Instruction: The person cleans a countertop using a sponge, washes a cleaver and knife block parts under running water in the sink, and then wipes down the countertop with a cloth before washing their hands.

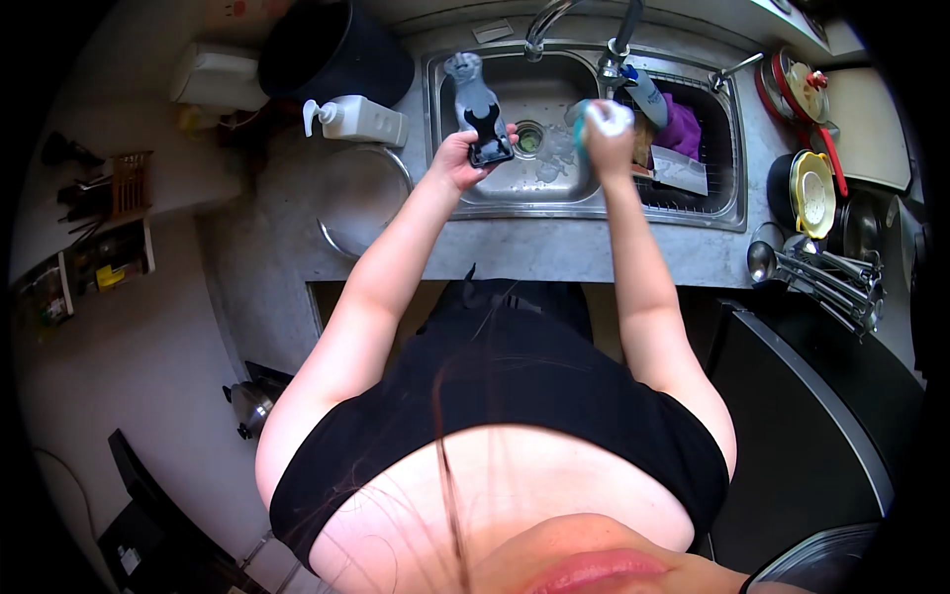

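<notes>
My left hand (463,161) is closed around the lower end of a tall grey-and-black object (477,111). It has a narrow top and a dark curved figure on its front; its exact kind is unclear. Over the right part of the sink basin (564,74), my right hand (608,134) is closed and somewhat blurred, with white foam on it. A teal sponge (580,127) shows at its left edge, apart from the grey-and-black object. Foam (556,163) lies on the basin floor beside the drain (529,139).
A white pump bottle (366,121) and a round clear lid (366,188) are left of the sink. The right basin holds a purple cloth (680,127) and a rack. The faucet (534,45) arches above. Ladles (762,259) and a yellow colander (814,195) stand at right.
</notes>
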The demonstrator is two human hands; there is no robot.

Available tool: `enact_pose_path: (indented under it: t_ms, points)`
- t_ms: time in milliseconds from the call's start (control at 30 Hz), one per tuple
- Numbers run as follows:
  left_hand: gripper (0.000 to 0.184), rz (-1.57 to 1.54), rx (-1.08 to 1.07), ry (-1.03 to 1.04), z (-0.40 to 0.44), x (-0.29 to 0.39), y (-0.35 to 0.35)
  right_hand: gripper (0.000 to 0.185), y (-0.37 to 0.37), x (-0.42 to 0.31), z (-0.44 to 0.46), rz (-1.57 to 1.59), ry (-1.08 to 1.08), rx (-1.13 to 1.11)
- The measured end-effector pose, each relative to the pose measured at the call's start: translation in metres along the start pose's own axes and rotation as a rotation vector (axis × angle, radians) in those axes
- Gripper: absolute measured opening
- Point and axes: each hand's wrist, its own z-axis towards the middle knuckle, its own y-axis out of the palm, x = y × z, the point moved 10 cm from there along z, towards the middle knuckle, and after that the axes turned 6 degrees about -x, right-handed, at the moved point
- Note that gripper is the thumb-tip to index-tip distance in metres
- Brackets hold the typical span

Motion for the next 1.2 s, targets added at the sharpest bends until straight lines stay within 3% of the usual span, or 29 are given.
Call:
enact_pose_path:
  t_ms: [33,100,167,200,367,433,500,533,567,633,667,767,800,833,900,1000,1133,1200]
  points:
    - [0.052,0.023,-0.031,-0.019,0.007,-0.002,-0.004,0.027,-0.017,0.001,0.017,-0.238,-0.186,0.11]
    - [0.051,0.109,-0.13,-0.042,0.025,-0.002,-0.001,0.038,-0.039,-0.006,0.047,-0.554,-0.266,0.231]
    - [0.049,0.231,-0.19,-0.041,0.039,-0.005,0.008,0.047,-0.034,0.058,0.084,-0.527,0.148,-0.024]
    - [0.043,0.327,-0.172,-0.01,0.046,-0.005,0.013,0.048,-0.028,0.073,0.091,-0.546,0.244,-0.125]
    - [0.039,0.388,-0.08,0.027,0.081,-0.01,0.018,0.04,-0.005,0.071,0.076,-0.581,0.235,-0.262]
    - [0.039,0.381,-0.095,0.057,0.1,-0.007,0.019,0.033,0.002,0.059,0.06,-0.486,0.141,-0.178]
    - [0.039,0.401,-0.108,0.082,0.117,-0.003,0.014,0.029,0.009,0.037,0.045,-0.349,-0.091,-0.096]
    - [0.04,0.417,-0.122,0.108,0.12,-0.001,0.02,0.026,0.014,0.038,0.04,-0.24,-0.081,-0.082]
    - [0.041,0.433,-0.134,0.134,0.121,0.001,0.029,0.024,0.024,0.048,0.037,-0.102,-0.023,-0.107]
    - [0.049,0.505,-0.119,0.163,0.121,0.003,0.039,0.025,0.056,0.082,0.023,0.637,0.492,-0.096]
    - [0.051,0.558,-0.106,0.19,0.122,0.005,0.039,0.027,0.065,0.075,0.021,0.779,0.498,-0.073]
    - [0.057,0.785,-0.085,0.227,0.114,0.009,0.047,0.042,0.092,0.048,0.02,0.785,0.485,-0.176]
    - [0.058,0.876,-0.066,0.212,0.112,0.01,0.041,0.052,0.101,0.049,0.019,0.722,0.457,-0.227]
    - [0.06,0.967,-0.045,0.196,0.109,0.011,0.035,0.063,0.099,0.056,0.021,0.391,0.402,-0.262]
    - [0.071,1.016,-0.082,0.054,0.098,-0.009,0.027,0.074,0.099,0.051,0.031,0.021,0.199,-0.207]
    - [0.076,0.999,-0.048,-0.105,0.076,-0.024,0.019,0.086,0.102,0.077,0.036,0.041,0.37,-0.129]
    - [0.076,1.029,-0.056,-0.156,0.056,-0.037,0.01,0.093,0.107,0.104,0.054,0.049,0.466,0.001]
    - [0.076,0.965,-0.009,-0.149,0.045,-0.038,0.009,0.073,0.115,0.098,0.07,0.001,0.416,-0.057]
